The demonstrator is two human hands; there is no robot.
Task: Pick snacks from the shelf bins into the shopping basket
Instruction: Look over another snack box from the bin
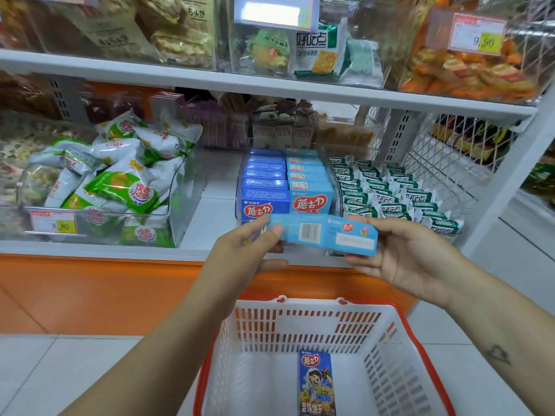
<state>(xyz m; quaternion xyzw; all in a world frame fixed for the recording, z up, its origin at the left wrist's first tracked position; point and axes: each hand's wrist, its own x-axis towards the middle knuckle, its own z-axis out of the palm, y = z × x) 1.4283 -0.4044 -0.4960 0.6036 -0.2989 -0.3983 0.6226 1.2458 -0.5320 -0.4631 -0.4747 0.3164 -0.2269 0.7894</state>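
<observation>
2 hands: left hand [249, 250], right hand [402, 259] hold light-blue box [322, 234] above basket [387, 355].

Price tag [53, 222] marked 8.80 at the front left edge of the lower shelf [216, 211]; second tag [477, 34] marked 9.90 above the right end of the upper shelf [150, 75]. Wire mesh panel [444, 157] along the lower right edge. Orange base panel [90, 292] beneath, then pale floor tiles [60, 370].

Both hands hold 1 light-blue snack box [322, 237] sideways above the white shopping basket [300, 307]: the left hand [249, 250] pinches its left end, the right hand [399, 259] its right end. In the basket lies 1 dark-blue box [316, 382] (face up). Behind, a clear shelf bin [338, 187] holds 2 rows of blue boxes.
</observation>
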